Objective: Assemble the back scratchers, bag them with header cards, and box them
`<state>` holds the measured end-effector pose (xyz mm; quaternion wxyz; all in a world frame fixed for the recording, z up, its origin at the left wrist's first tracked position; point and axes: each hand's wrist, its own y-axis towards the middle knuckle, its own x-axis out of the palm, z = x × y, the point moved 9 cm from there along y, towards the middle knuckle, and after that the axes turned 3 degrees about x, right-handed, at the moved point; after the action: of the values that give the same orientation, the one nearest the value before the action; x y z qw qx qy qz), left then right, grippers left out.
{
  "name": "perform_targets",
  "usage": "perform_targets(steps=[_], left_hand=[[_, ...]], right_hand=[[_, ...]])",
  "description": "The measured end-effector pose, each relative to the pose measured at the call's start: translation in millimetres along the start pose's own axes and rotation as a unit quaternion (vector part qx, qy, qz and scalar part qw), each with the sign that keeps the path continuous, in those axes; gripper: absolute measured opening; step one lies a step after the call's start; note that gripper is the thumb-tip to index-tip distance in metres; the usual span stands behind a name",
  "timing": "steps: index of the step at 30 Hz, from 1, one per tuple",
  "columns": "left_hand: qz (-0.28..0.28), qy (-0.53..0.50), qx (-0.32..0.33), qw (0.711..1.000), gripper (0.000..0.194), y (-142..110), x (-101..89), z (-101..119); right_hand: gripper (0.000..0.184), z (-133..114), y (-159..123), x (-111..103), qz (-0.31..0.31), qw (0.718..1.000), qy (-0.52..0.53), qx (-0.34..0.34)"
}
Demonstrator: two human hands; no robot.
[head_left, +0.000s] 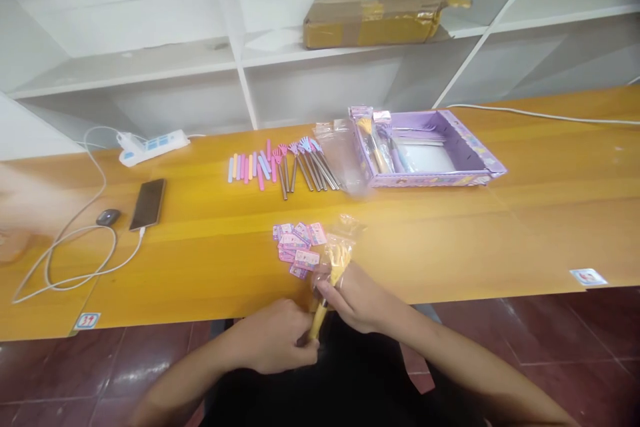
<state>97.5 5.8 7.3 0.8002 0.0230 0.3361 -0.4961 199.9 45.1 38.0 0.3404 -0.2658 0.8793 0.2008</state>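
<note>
Both my hands meet at the near edge of the wooden table [450, 240]. My left hand [273, 340] grips the lower end of a yellow hand-shaped stick [333, 273]. My right hand [357, 300] pinches the clear plastic sleeve [345, 233] around the stick's upper part. Just beyond my fingers lies a small pile of pink and purple label cards [297, 243]. Further back, a row of pastel handles [250, 167] and metal sticks with hand-shaped tips [307, 163] lies on the table.
A purple cardboard tray [473, 150] with several packed sticks stands at the back right, clear sleeves [337, 147] beside it. At the left lie a phone [148, 203], a mouse [107, 217], white cables and a power strip [153, 145]. A cardboard box [373, 17] sits on the white shelf.
</note>
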Motion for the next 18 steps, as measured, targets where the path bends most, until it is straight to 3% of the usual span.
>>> perform_targets(steps=[3,6,9,15,18], left_hand=[[0.027,0.004,-0.021,0.999,0.02,4.1,-0.6,-8.2],[0.077,0.046,-0.02,0.996,0.017,9.7,-6.1,-10.9],[0.089,0.105,-0.021,0.99,0.016,11.9,-7.0,-8.3],[0.048,0.145,-0.037,0.988,0.015,3.1,-6.1,-4.9],[0.057,0.138,-0.043,0.988,0.019,2.9,-7.5,-8.5]], right_hand=[[0.049,3.9,1.6,-7.7,0.028,0.999,0.014,0.039],[0.046,-2.2,1.8,2.2,0.007,0.998,-0.067,0.017],[0.048,-3.2,0.5,7.4,-0.001,0.99,-0.142,-0.005],[0.054,7.3,-3.2,-40.9,0.127,0.978,-0.162,-0.009],[0.067,13.0,-6.8,-52.2,0.179,0.963,-0.199,0.021]])
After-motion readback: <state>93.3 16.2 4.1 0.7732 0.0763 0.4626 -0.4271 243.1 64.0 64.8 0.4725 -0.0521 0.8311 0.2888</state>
